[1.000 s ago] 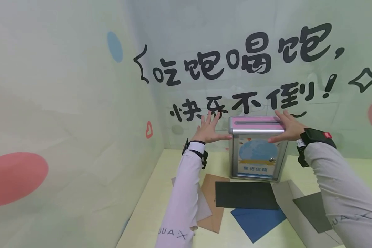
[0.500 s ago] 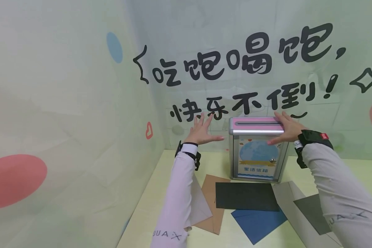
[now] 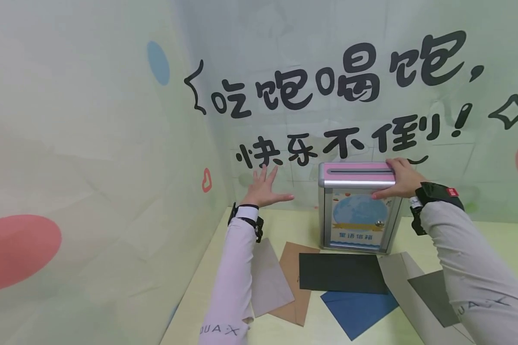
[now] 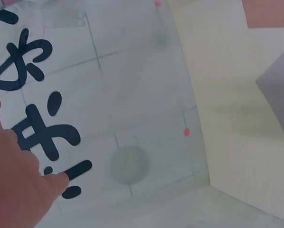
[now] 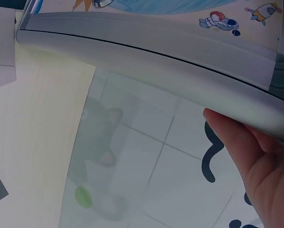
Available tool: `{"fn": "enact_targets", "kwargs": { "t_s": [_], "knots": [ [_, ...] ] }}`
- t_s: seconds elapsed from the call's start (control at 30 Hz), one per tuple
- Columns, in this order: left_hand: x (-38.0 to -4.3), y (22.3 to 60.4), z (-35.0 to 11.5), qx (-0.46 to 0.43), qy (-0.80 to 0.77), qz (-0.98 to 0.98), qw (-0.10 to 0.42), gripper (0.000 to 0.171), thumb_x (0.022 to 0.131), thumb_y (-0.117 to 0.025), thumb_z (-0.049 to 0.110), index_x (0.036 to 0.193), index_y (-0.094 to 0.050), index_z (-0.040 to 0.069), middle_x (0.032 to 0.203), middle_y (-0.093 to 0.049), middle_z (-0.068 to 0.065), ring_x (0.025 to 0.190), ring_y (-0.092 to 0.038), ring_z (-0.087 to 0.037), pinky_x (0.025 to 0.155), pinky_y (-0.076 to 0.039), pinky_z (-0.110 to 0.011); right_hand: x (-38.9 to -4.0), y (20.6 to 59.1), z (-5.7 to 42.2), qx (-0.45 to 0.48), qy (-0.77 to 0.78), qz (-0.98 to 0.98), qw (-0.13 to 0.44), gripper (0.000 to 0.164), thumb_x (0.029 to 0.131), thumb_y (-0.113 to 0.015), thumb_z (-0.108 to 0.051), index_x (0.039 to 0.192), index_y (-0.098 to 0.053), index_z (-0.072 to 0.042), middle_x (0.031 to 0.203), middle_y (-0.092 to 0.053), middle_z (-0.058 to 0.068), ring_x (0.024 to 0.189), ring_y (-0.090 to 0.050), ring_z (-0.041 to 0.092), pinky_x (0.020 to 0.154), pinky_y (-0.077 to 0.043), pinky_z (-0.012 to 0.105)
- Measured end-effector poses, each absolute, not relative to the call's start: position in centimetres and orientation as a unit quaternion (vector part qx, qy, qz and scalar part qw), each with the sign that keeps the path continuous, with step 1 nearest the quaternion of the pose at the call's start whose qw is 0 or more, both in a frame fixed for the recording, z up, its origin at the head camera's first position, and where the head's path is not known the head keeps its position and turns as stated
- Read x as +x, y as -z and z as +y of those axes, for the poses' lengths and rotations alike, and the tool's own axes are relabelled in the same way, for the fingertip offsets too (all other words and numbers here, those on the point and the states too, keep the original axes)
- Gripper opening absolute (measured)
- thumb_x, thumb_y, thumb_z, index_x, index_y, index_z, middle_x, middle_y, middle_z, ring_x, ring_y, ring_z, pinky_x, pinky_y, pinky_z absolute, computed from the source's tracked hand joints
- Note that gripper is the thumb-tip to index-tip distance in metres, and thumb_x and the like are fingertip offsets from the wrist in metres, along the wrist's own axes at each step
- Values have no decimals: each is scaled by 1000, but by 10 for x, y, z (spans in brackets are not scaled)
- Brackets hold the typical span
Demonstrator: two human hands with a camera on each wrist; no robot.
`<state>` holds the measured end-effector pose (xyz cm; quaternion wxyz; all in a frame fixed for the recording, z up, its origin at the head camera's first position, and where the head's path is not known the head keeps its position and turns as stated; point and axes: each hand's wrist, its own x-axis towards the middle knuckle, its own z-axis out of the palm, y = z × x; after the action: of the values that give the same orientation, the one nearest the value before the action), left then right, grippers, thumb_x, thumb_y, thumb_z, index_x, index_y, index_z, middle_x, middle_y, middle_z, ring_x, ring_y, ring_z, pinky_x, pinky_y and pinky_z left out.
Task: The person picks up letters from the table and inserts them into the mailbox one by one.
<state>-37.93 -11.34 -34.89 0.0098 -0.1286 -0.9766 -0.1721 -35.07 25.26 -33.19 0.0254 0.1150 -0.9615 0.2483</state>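
Note:
An upright silver-framed letter box (image 3: 356, 220) with a pink slotted top stands on the table near the back wall. My right hand (image 3: 402, 179) grips its upper right corner, thumb on the front and fingers at the top edge. In the right wrist view, that hand (image 5: 256, 161) meets the box's silver side (image 5: 146, 66); part of the hand is hidden by the box. My left hand (image 3: 263, 189) is in the air left of the box, fingers spread, touching nothing. Only part of the left hand (image 4: 18, 175) shows in the left wrist view.
In front of the box lie a black envelope (image 3: 343, 273), a blue one (image 3: 358, 311), a brown one (image 3: 300, 306) and a light grey one (image 3: 269, 282). To the right are a pale envelope (image 3: 407, 287) and a dark grey one (image 3: 433, 294). A wall (image 3: 112, 167) borders the table's left side.
My left hand has moved left and slightly down, away from the box, uncovering more of the light grey envelope. The right hand stays at the box's corner, and the box has not visibly moved.

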Motion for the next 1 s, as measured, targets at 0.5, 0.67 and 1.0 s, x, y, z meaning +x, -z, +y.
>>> {"fn": "enact_targets", "kwargs": {
  "t_s": [0.5, 0.67, 1.0],
  "knots": [
    [-377, 375, -144, -113, 225, -968, -7, 102, 72, -62, 60, 147, -4, 25, 152, 8, -11, 136, 11, -35, 102, -13, -61, -350, 332, 253, 104, -258, -960, 17, 112, 63, -78, -45, 139, -13, 7, 132, -13, 37, 103, -32, 48, 85, -34, 61],
    [-374, 383, -153, -109, 222, -969, -10, 101, 71, -63, 59, 147, -6, 23, 151, 8, -10, 136, 9, -38, 102, -13, -63, -350, 332, 252, 108, -264, -958, 11, 112, 64, -78, -44, 139, -12, 8, 133, -11, 37, 103, -32, 48, 85, -33, 61],
    [-371, 396, -166, -96, 221, -970, -36, 101, 71, -64, 57, 147, -5, 25, 152, 7, -11, 136, 10, -36, 101, -8, -65, -351, 331, 255, 110, -262, -959, 7, 114, 63, -79, -42, 139, -10, 8, 133, -10, 37, 103, -31, 48, 84, -34, 61]
  ]
}}
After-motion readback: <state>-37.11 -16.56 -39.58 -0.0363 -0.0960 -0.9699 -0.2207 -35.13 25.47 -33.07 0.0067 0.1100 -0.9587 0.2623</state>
